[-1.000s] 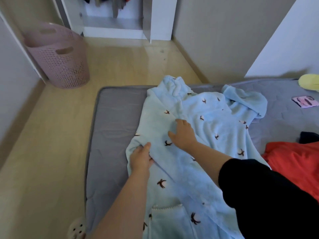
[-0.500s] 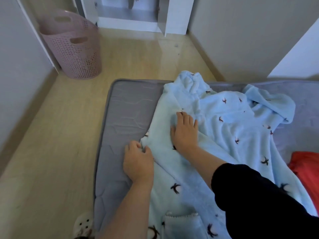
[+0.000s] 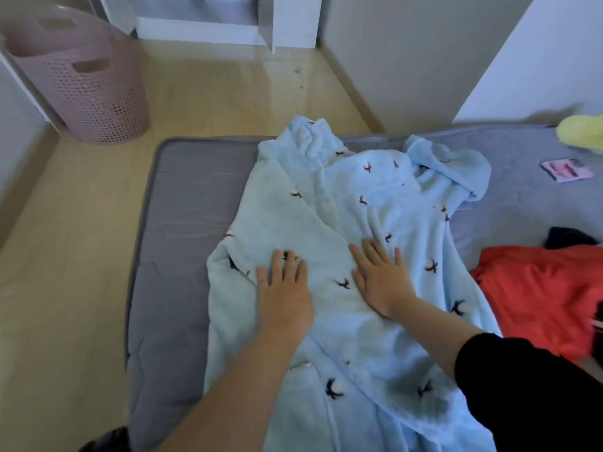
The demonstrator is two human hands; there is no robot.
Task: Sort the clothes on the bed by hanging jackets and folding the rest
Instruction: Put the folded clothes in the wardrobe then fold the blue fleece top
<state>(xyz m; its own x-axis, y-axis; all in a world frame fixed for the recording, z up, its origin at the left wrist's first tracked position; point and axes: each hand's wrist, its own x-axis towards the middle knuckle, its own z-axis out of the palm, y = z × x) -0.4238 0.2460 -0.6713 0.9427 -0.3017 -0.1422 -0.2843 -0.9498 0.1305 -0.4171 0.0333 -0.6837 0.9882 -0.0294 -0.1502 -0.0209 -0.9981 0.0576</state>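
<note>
A light blue fleece robe with small dark bird prints lies spread across the grey bed, its left side folded in over the middle. My left hand lies flat on that folded flap with fingers spread. My right hand presses flat on the robe's middle, just right of the left hand. A red garment lies on the bed at the right, with a dark piece behind it and a yellow item at the far right corner.
A pink perforated laundry basket stands on the wooden floor at the upper left. An open white wardrobe is at the back. A small pink packet lies on the bed at the right. A dark shoe sits by the bed.
My left hand let go of the robe's left edge and now lies flat on the folded flap. My right hand slid right and toward me, still flat. The view shifted.
</note>
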